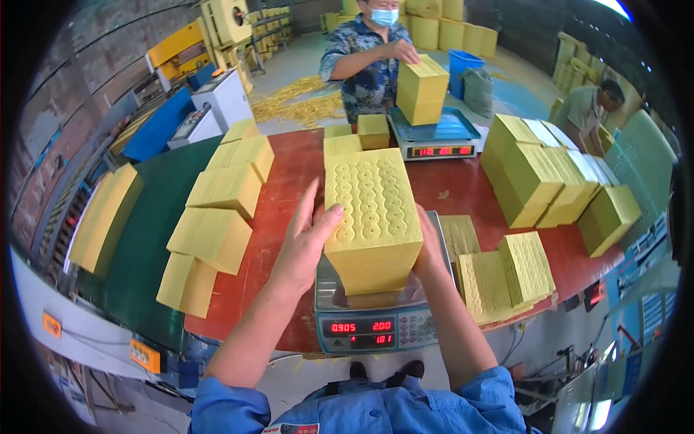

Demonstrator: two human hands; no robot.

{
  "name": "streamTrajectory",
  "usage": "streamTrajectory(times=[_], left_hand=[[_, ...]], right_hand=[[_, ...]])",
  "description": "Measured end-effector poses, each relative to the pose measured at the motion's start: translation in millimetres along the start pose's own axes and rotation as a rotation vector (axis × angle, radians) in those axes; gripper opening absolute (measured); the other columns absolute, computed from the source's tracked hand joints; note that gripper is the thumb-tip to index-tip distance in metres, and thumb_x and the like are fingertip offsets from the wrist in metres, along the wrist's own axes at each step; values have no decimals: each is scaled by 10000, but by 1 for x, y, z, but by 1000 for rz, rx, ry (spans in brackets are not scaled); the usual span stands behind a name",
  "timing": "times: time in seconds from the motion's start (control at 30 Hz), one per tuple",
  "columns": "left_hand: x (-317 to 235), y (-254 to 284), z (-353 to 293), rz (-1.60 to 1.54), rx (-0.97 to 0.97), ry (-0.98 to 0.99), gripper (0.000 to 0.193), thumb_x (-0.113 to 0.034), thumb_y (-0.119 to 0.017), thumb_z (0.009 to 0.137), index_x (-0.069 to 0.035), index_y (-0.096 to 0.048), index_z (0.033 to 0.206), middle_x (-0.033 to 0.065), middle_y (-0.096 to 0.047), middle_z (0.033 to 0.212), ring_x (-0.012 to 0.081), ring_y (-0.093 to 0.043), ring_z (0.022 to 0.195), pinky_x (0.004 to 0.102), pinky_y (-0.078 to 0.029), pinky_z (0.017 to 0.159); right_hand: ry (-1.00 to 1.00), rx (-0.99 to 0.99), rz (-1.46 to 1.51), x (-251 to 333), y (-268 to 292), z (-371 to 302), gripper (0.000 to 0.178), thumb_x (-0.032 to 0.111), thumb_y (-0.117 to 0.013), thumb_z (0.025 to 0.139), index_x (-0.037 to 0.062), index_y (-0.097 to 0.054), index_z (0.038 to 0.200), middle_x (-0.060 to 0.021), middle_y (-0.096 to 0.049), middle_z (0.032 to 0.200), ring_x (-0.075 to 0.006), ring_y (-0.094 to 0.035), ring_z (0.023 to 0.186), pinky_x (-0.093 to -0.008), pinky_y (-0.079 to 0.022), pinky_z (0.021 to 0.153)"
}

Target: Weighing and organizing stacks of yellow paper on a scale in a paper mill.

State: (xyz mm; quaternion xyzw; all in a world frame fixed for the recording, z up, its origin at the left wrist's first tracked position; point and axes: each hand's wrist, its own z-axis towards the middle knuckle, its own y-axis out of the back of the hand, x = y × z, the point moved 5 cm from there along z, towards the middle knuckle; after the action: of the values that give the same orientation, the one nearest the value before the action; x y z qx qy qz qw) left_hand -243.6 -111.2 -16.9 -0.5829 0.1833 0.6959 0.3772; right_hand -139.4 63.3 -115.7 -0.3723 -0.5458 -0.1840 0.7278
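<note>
A tall block of yellow paper sheets [376, 246], its top punched with rows of scalloped marks, is on the steel pan of a digital scale [332, 293] with red lit digits. My left hand [307, 231] holds the block's left side, its thumb on the top edge and its fingers stretched along the side. Against the right side presses my right hand [428, 242], whose fingertips are hidden behind the block. Right of the scale lie smaller punched yellow paper stacks [526, 267], one leaning on another.
Yellow paper blocks [217, 235] line a green conveyor belt [144, 239] at left. More blocks [528, 177] stand on the red table [278, 170] at right. Across it, a masked person [361, 54] handles a block on a second scale [434, 130]. Another person [593, 112] bends at far right.
</note>
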Motion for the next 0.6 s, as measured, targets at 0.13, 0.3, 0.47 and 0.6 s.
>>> streamTrajectory(times=[0.13, 0.3, 0.47, 0.6], left_hand=[[21, 0, 0, -323, 45, 274, 476, -239, -567, 977, -3, -482, 1381, 121, -575, 1330, 195, -550, 1227, 352, -424, 1043], [9, 7, -36, -325, 105, 449, 471, -191, -543, 964, 4, -457, 1385, 124, -589, 1312, 202, -592, 1190, 352, -475, 1005], [0, 22, -28, -113, 184, 659, 534, -298, -566, 958, 14, -470, 1380, 150, -619, 1279, 234, -630, 1145, 380, -520, 965], [8, 33, -18, -40, 185, 659, 618, -387, -571, 944, -10, -448, 1417, 162, -589, 1327, 260, -603, 1184, 402, -490, 1008]], right_hand=[[-148, 84, 141, -29, -11, 0, 494, 357, -406, 1071, 19, -455, 1428, -108, -532, 1390, -195, -489, 1282, -328, -372, 1077], [147, 66, -126, -29, -9, -49, 517, 351, -395, 1076, -20, -431, 1435, -141, -531, 1389, -193, -492, 1277, -334, -376, 1085], [84, -133, -187, -35, 11, -121, 543, 261, -515, 1037, -22, -362, 1475, -138, -510, 1402, -209, -479, 1292, -331, -367, 1095], [-253, -97, -100, -69, 23, -185, 422, 183, -552, 1021, -30, -441, 1368, -120, -598, 1255, -171, -578, 1150, -323, -439, 1030]])
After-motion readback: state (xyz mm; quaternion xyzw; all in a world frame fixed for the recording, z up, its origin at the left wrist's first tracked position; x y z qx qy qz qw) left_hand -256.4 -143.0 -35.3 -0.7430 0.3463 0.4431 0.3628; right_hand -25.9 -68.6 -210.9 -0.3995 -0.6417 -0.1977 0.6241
